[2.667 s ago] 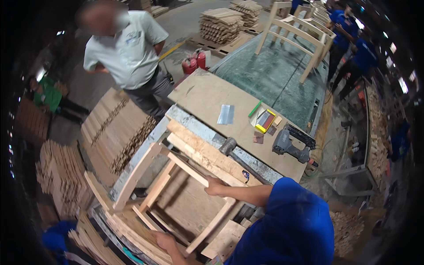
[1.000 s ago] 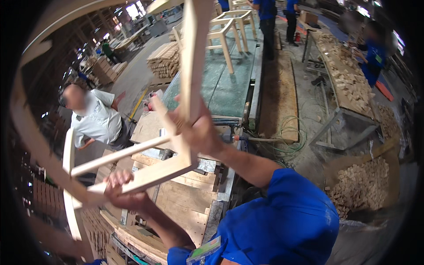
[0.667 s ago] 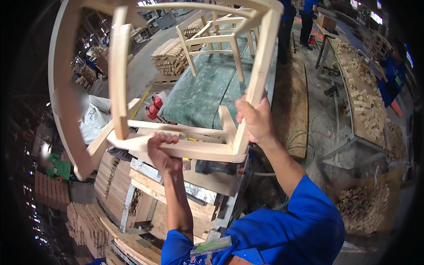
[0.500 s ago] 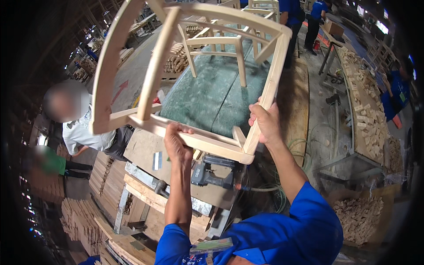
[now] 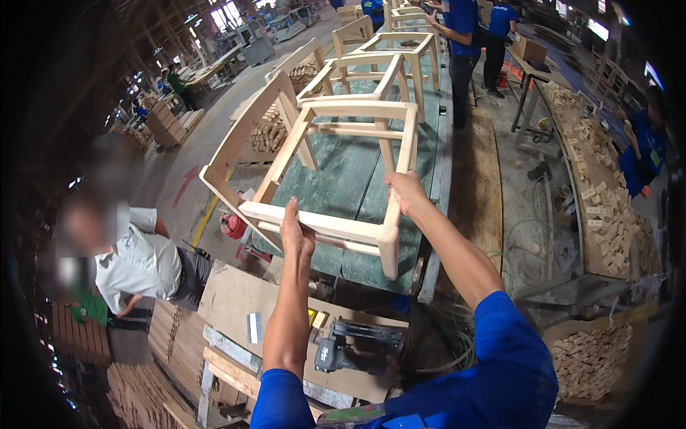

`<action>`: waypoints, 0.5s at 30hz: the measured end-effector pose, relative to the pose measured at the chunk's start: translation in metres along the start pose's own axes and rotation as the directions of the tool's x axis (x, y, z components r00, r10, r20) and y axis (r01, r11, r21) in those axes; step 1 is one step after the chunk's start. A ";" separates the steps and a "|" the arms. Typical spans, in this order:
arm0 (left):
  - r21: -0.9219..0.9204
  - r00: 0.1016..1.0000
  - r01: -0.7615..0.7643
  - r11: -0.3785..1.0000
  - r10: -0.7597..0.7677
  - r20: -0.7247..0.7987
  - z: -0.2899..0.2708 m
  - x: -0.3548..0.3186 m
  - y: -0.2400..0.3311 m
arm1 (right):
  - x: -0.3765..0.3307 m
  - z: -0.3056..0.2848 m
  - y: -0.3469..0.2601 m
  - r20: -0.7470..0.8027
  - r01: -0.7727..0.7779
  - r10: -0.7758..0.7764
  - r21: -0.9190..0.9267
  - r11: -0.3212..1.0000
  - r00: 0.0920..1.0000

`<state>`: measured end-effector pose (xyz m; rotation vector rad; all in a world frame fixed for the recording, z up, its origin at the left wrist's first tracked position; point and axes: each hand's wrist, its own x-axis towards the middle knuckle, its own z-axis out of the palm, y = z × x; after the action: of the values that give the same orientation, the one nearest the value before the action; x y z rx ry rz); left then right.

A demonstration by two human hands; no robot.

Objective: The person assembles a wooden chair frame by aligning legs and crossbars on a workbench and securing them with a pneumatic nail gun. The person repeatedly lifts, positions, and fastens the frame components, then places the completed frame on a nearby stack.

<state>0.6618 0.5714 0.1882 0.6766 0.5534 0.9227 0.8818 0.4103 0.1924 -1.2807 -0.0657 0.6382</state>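
Note:
Both my hands are on a pale wooden chair frame (image 5: pixel 343 226), upright with its legs down and its curved backrest to the left. My left hand (image 5: pixel 296 234) wraps round the near rail, thumb on top. On the right side rail, my right hand (image 5: pixel 405 191) is closed near the front corner. The frame is over the near end of a long green-topped table (image 5: pixel 332 189); whether all its legs touch the surface I cannot tell. Just beyond it stands another chair frame (image 5: pixel 389 77), with more in a row behind.
A black nail gun (image 5: pixel 357 348) lies on a brown board (image 5: pixel 229 297) near me. To the right, a bench (image 5: pixel 579 247) carries many small wood blocks. A person in a light shirt (image 5: pixel 146 250) stands at left; blue-shirted co-workers (image 5: pixel 464 28) are at the far right of the table.
The chair frame has gone from raised and tilted before me to upright, lower over the green table. My hands moved down with it, and more of the row of frames shows.

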 end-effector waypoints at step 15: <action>0.450 0.980 0.165 0.878 -0.196 0.022 -0.056 -0.034 0.048 | 0.002 0.012 0.003 -0.207 0.322 -0.344 -0.134 0.937 0.916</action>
<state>0.5809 0.5782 0.1905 1.0477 0.7670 0.5943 0.8774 0.4221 0.1924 -1.3895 -0.1252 0.1935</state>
